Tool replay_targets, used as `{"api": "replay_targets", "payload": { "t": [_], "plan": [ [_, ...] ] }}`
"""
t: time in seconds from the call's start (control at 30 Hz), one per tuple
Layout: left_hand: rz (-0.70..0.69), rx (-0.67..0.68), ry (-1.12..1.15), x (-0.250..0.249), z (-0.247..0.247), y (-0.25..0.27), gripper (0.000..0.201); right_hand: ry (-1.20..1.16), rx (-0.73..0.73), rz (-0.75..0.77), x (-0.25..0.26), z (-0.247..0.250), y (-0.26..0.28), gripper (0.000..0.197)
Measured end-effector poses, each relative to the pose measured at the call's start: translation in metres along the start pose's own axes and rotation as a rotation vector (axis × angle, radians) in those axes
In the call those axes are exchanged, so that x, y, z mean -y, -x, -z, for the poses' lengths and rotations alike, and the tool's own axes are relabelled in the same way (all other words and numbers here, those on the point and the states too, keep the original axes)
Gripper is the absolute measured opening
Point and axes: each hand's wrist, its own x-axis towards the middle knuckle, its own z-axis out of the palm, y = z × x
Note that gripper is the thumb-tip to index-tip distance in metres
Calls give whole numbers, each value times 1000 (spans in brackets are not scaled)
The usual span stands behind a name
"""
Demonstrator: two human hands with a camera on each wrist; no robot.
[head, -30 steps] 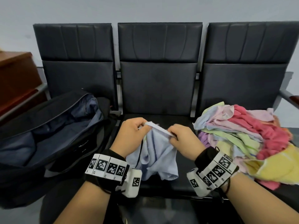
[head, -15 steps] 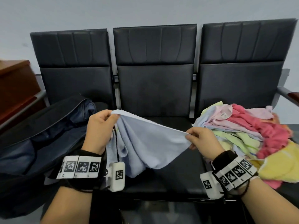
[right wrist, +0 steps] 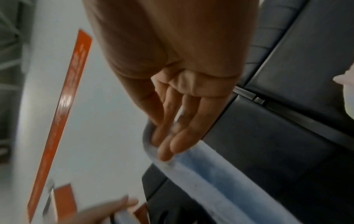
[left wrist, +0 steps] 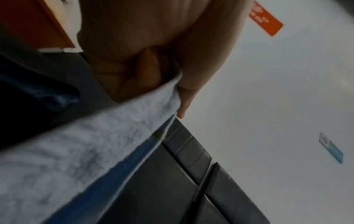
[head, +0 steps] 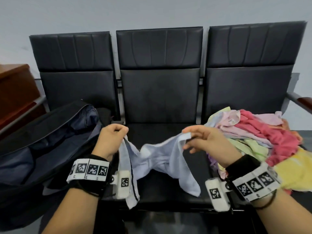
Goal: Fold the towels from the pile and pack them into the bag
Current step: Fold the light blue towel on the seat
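A light blue towel (head: 160,156) hangs slack and bunched between my two hands above the middle seat (head: 160,130). My left hand (head: 116,134) pinches one corner with curled fingers; the left wrist view shows the towel (left wrist: 95,144) running out from under the thumb of the left hand (left wrist: 172,91). My right hand (head: 189,139) pinches the other end between thumb and fingers, its other fingers spread. In the right wrist view the towel's edge (right wrist: 210,174) wraps the right hand's fingertips (right wrist: 168,150). The open dark bag (head: 42,149) lies on the left seat. The towel pile (head: 261,139) covers the right seat.
Three black padded chairs (head: 160,68) stand in a row against a pale wall. A brown wooden cabinet (head: 15,92) is at the far left. A wooden-capped armrest (head: 303,101) juts out beyond the pile on the right.
My hands, close together a second ago, pulled the towel out wide. Since then they have come slightly closer and the stretched top edge has gone slack and bunched in the middle.
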Motion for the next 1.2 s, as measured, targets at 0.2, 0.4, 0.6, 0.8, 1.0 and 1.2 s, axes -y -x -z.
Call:
{"api": "replay_targets", "payload": {
  "t": [0.2,0.4,0.6,0.8,1.0,1.2],
  "plan": [
    [-10,230,25,-2,-14,26,12,263,163,175,-12,-44,-2,14],
    [-186,420,123,-23,-15,48,32,460,152,318,-15,-77,-15,11],
    [-276,279,37,-17,-10,51,23,481,100,360,-25,-91,-17,7],
    [-289,159,59,-7,-10,50,20,497,-4,375,-21,-85,-15,13],
    [-275,218,94,-14,-17,57,14,495,-4,443,-7,-88,-11,11],
    [-343,341,52,-20,-16,64,17,442,-72,332,-11,-90,-9,4]
  ]
}}
